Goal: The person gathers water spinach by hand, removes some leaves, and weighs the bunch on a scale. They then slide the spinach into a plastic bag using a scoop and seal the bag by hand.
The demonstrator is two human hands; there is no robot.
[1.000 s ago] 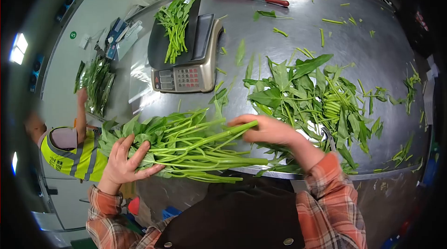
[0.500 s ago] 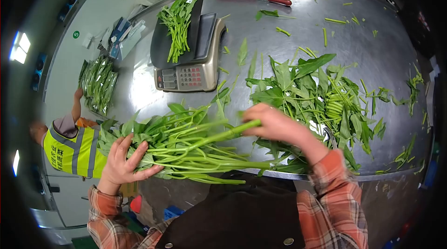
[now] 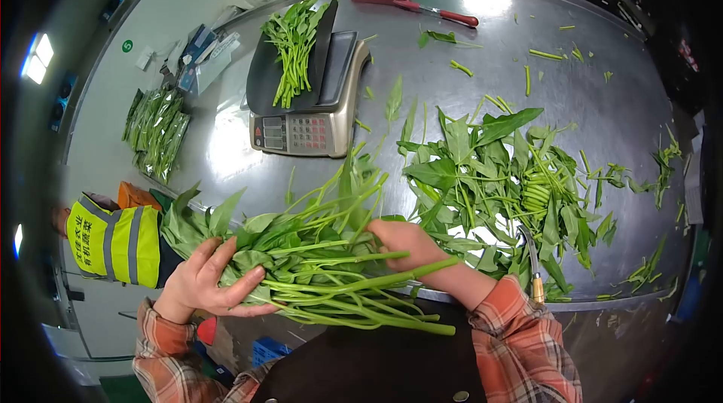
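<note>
A loose bunch of water spinach (image 3: 324, 252), with long green stems and broad leaves, is held over the table's near edge. My left hand (image 3: 218, 282) is wrapped round its leafy end, thumb and fingers spread across the leaves. At the stem side my right hand (image 3: 410, 248) has curled fingers against the stems; its fingertips are partly hidden. To the right lies a heap of cut greens (image 3: 482, 154) with loose leaves and short stems. A curved knife (image 3: 537, 288) with a wooden handle rests at that heap's near side.
A digital scale (image 3: 309, 134) carries a black tray (image 3: 260, 90) with another bunch of greens (image 3: 294, 49). Bagged greens (image 3: 157, 132) lie at left. A red-handled brush (image 3: 413, 4) sits at the far edge. Trimmings dot the metal table (image 3: 467, 87). A person in a yellow vest (image 3: 113, 241) stands at left.
My right hand has moved down and left, closer to the bunch. The bunch has dropped slightly and its stems fan out more. The other person's arm has left the bagged greens.
</note>
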